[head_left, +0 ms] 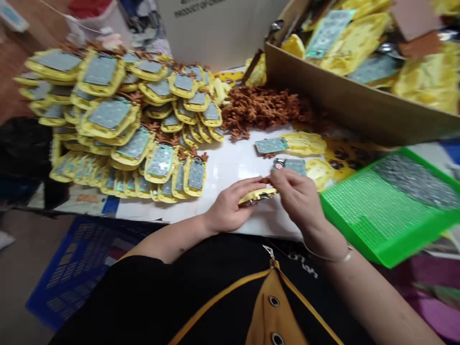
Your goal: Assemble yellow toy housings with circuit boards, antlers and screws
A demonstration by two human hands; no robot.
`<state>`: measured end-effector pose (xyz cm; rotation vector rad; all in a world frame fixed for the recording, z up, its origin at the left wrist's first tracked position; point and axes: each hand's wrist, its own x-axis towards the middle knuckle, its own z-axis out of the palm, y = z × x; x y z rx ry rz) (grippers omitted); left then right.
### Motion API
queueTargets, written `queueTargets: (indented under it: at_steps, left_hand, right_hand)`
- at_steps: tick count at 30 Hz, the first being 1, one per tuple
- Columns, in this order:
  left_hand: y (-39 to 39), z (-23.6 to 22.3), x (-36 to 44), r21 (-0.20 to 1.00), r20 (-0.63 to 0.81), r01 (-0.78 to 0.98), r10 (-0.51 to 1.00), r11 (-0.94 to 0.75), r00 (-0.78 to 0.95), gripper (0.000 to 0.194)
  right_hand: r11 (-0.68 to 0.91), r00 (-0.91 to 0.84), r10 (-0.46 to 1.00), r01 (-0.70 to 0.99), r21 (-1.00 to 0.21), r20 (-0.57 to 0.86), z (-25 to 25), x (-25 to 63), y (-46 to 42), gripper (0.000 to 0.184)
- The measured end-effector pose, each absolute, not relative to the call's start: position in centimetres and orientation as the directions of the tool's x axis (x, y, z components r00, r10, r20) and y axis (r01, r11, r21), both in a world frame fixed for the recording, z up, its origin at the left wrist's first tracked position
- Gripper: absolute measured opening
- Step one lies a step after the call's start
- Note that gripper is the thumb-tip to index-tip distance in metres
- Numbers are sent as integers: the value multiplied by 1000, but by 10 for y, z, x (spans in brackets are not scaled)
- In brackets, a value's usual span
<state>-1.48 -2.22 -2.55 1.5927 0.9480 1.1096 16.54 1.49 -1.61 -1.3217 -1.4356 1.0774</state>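
My left hand (pixel 232 203) is closed around a yellow plastic shell (pixel 257 195), held on edge just above the front of the white table. At the shell's upper right, the fingers of my right hand (pixel 296 194) pinch a small brown plastic piece (pixel 265 180), mostly hidden by the fingertips. Just beyond my right hand lie a yellow half-shell (pixel 318 173) and a grey-green circuit board (pixel 295 166). Another yellow half-shell (pixel 304 143) with a circuit board (pixel 270 145) is behind them. A heap of brown plastic pieces (pixel 262 108) sits further back.
Stacked yellow shells with grey boards (pixel 108 115) fill the left side. A cardboard box (pixel 345 91) of shells and boards stands at the back right. On the right, a green tray (pixel 381 230) holds small grey metal parts (pixel 417 179). A blue crate (pixel 72 273) is below left.
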Motion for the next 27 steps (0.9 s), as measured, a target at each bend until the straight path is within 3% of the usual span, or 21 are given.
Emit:
queueTargets:
  at_steps: [2, 4, 6, 8, 12, 15, 20, 27]
  left_hand:
    - [-24, -20, -13, 993, 2, -119, 975, 25, 223, 45]
    - [-24, -16, -12, 916, -174, -321, 960, 239, 219, 51]
    - [-23, -13, -13, 838, -234, -443, 943, 318, 235, 53]
    - [-23, -11, -13, 803, -241, -493, 939, 335, 245, 51]
    - [-23, -8, -13, 766, -316, -496, 912, 408, 263, 51]
    - [-21, -7, -14, 751, -444, -420, 860, 509, 251, 47]
    - [-13, -6, -13, 743, -526, -295, 797, 600, 298, 48]
    - [-14, -5, -9, 764, -529, -235, 792, 601, 306, 49]
  right_hand:
    - [12, -13, 1000, 88, -996, 11, -27, 169, 13, 44]
    - [-131, -228, 967, -51, -990, -116, -39, 172, 11, 41]
    - [-200, -373, 916, -103, -974, -149, -49, 173, 8, 36]
    - [-189, -363, 922, -123, -974, -133, -55, 173, 4, 32]
    - [-137, -147, 982, -131, -982, -118, -53, 169, 5, 33]
    - [-67, 74, 993, -272, -960, -90, -41, 170, 12, 34]
    - [-215, -25, 974, -389, -896, -223, -20, 171, 15, 36]
    - [-258, -85, 966, -369, -893, -244, -19, 167, 9, 33]
